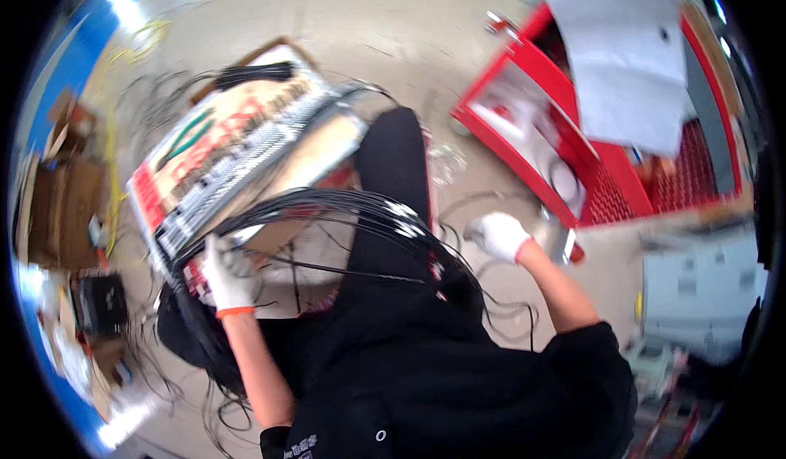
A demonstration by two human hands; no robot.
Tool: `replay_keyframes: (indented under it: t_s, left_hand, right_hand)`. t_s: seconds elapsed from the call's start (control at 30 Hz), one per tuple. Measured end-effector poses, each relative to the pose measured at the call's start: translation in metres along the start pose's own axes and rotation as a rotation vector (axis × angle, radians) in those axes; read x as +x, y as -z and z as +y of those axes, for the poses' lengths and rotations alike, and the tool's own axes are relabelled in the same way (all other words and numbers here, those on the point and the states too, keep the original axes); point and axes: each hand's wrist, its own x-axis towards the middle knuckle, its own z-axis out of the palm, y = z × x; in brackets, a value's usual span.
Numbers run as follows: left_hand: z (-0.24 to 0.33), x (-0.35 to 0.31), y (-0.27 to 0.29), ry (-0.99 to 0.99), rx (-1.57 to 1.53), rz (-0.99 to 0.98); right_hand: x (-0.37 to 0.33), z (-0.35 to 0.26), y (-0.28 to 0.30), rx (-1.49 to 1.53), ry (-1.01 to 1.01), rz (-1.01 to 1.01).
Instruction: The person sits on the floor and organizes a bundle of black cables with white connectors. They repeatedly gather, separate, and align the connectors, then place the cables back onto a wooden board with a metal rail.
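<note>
A thick bundle of black cables (327, 199) arches across my lap from left to right, with white labels (401, 218) on its right part. My left hand (229, 277), in a white glove with an orange cuff, is closed on the bundle's left end. To the right of my leg, my right hand (498, 236), also gloved in white, is held away from the bundle. Its fingers are curled together, and blur hides whatever they may hold. Beyond my left hand, a long grey metal strip with a row of ports (233, 167) lies on a pale board (315, 164).
At the far right stands a red open-topped cart (524, 152) with a large white paper sheet (626, 62) over it. Cardboard boxes (65, 209) and a black case (100, 303) line the left side. Loose cables (233, 414) trail on the floor; a light grey cabinet (696, 283) stands right.
</note>
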Motion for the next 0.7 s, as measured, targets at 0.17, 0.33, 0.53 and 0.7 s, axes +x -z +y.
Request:
replay_keyframes:
  t_s: [0.17, 0.33, 0.53, 0.7]
  left_hand:
    - [-0.012, -0.021, 0.003, -0.052, 0.048, -0.047]
    - [-0.009, -0.054, 0.009, -0.004, 0.056, -0.094]
    - [-0.002, -0.097, 0.023, -0.055, 0.401, -0.121]
    - [0.051, -0.125, 0.055, -0.791, 1.111, 0.085]
  right_hand:
    - [0.055, -0.142, 0.091, 0.143, 0.490, 0.155]
    - [0.113, -0.272, 0.057, 0.291, 0.854, 0.350]
    - [0.207, -0.340, -0.024, -0.085, 0.961, 0.700]
    - [0.240, -0.335, -0.022, -0.056, 1.107, 0.765]
